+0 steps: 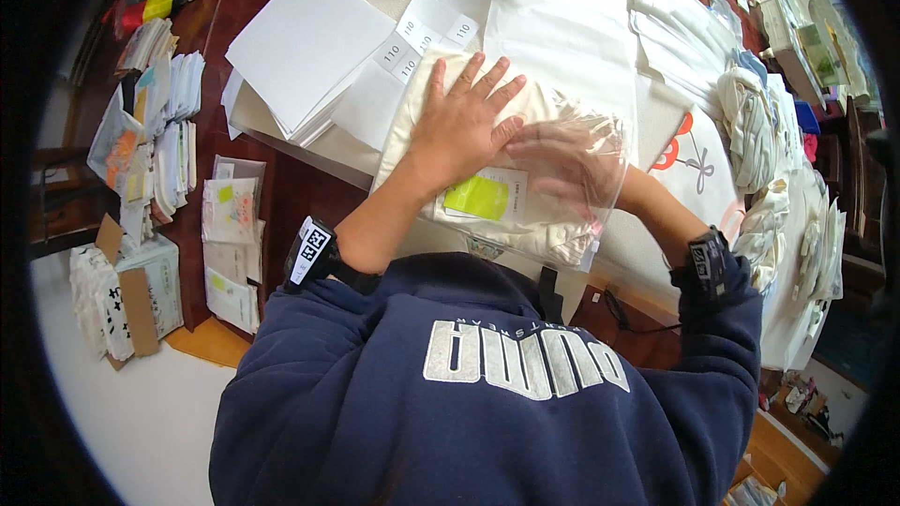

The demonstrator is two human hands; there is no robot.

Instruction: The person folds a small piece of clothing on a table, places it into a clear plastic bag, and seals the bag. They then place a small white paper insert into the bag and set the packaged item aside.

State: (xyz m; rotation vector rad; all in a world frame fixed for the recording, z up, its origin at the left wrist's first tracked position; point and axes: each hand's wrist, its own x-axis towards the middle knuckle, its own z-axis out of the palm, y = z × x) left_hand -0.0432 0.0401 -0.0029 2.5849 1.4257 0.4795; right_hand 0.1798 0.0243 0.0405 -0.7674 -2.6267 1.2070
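A folded cream garment (538,102) lies at the table's near edge, partly covered by a clear plastic bag (610,176). My left hand (464,119) rests flat on the garment's left part, fingers spread. Through the film I see my right hand (562,154), blurred, over the garment's right part. It appears to be inside the bag, and its grip cannot be made out. Below my hands a lime-green tag (478,198) lies on a white printed card (519,190). The bag's lower right corner hangs near the table edge.
White sheets (309,49) are stacked at the left, beside size labels (422,42) marked 110. Frosted bags (548,28) lie beyond the garment. A white fabric piece with a cherry print (692,161) and folded clothes (749,126) lie at the right. Packed bags (232,239) stand at the left.
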